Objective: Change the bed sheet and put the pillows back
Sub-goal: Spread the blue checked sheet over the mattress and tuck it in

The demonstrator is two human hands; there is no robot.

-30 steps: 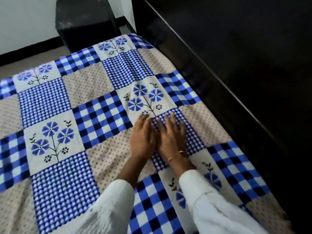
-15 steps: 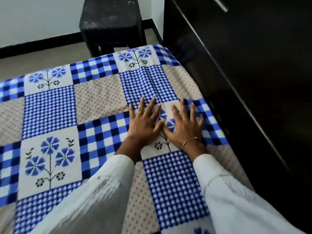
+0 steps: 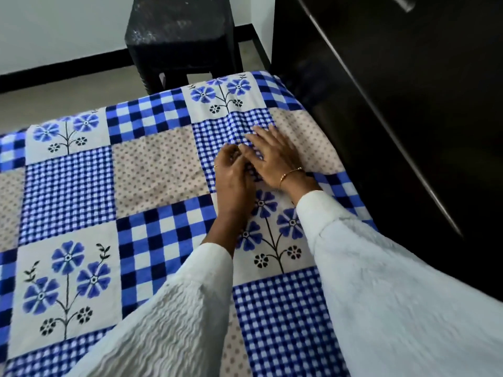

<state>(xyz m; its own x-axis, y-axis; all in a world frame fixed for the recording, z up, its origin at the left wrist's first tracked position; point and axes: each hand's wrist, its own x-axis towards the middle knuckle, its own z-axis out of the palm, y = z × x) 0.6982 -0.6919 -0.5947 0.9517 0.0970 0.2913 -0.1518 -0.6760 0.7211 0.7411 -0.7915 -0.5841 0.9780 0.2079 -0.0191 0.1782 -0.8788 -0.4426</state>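
Your left hand (image 3: 234,175) and right hand (image 3: 269,156) press flat, grips released, on the patchwork bed sheet (image 3: 152,170) near the wardrobe (image 3: 394,104), likely smoothing wrinkles.

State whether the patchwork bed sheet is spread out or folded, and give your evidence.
Spread out: the bed sheet lies flat across the bed to its far edge, with both hands resting on it.

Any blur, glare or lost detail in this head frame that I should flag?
Head view: motion blur smears both sleeves and the left hand; right hand slightly soft; the bed sheet is evenly lit and sharp; the dark wardrobe loses detail in shadow, with faint sheen.
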